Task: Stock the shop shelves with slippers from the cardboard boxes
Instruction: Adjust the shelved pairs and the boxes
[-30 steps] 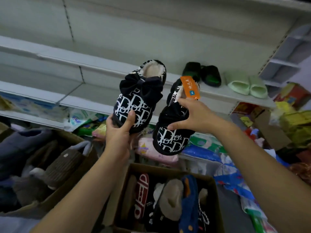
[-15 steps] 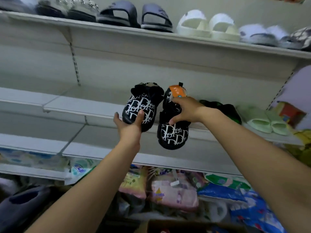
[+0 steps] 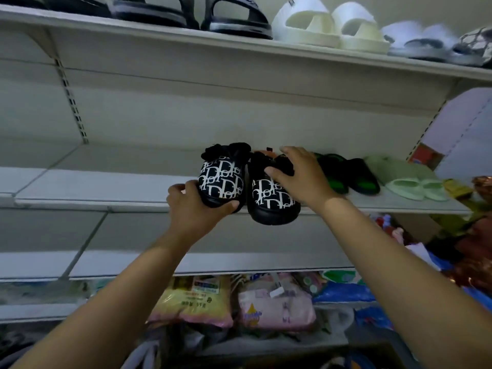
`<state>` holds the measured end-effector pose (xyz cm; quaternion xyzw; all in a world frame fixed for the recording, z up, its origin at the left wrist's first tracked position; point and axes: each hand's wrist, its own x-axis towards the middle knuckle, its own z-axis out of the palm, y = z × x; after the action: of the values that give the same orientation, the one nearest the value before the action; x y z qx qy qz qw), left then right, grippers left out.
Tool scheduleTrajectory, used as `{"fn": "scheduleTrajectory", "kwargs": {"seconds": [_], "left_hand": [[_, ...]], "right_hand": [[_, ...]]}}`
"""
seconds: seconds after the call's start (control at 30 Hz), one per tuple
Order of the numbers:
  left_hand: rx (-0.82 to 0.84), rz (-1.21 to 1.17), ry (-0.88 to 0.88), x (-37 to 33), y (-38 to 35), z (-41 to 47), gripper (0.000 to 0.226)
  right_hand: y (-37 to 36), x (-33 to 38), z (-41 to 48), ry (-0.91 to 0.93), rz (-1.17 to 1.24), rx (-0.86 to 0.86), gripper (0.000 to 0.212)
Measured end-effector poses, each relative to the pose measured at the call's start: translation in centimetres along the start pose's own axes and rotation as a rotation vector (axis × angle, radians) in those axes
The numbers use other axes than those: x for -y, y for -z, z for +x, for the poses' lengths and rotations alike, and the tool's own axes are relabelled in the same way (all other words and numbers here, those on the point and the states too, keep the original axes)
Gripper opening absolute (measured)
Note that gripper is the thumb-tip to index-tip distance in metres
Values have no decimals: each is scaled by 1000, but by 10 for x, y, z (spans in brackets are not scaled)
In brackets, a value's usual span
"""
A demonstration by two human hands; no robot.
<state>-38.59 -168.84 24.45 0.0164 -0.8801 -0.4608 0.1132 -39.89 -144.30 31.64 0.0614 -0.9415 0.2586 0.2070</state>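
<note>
L hand point(image 3: 195, 206): fingers curl under left slipper point(image 3: 221, 179) toe.
R hand point(image 3: 300, 174): fingers spread over right slipper point(image 3: 273, 201).
Shelf point(image 3: 106, 182): both at edge.

Dim, flat indoor light, cool greenish cast. The shelves point(image 3: 111, 182) bow at the frame edges, soft shadows beneath them; lower corners go murky and blurred.

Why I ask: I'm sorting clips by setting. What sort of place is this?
Probably a small shop: white metal shelving holds slipper pairs side by side, like the cream slides and pale green slides, and packaged goods sit on a lower shelf.
</note>
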Motion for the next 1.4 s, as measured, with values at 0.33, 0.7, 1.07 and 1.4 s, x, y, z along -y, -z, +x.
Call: {"fn": "scheduleTrajectory", "kwargs": {"seconds": [0.33,0.7,1.07,1.4], "left_hand": [[380,15,-313,0,17,50,82],[353,-36,-323,-4,-18,81,109],[287,87,-282,8,-32,86,114],[192,272,-371,9,-41,88,108]], "right_hand": [[-56,-7,-60,-150,134,-65,115],[-66,-59,-2,-293,135,-15,128],[-70,-82,5,-245,327,-111,117],[-66,-87,4,-302,359,-78,114]]}}
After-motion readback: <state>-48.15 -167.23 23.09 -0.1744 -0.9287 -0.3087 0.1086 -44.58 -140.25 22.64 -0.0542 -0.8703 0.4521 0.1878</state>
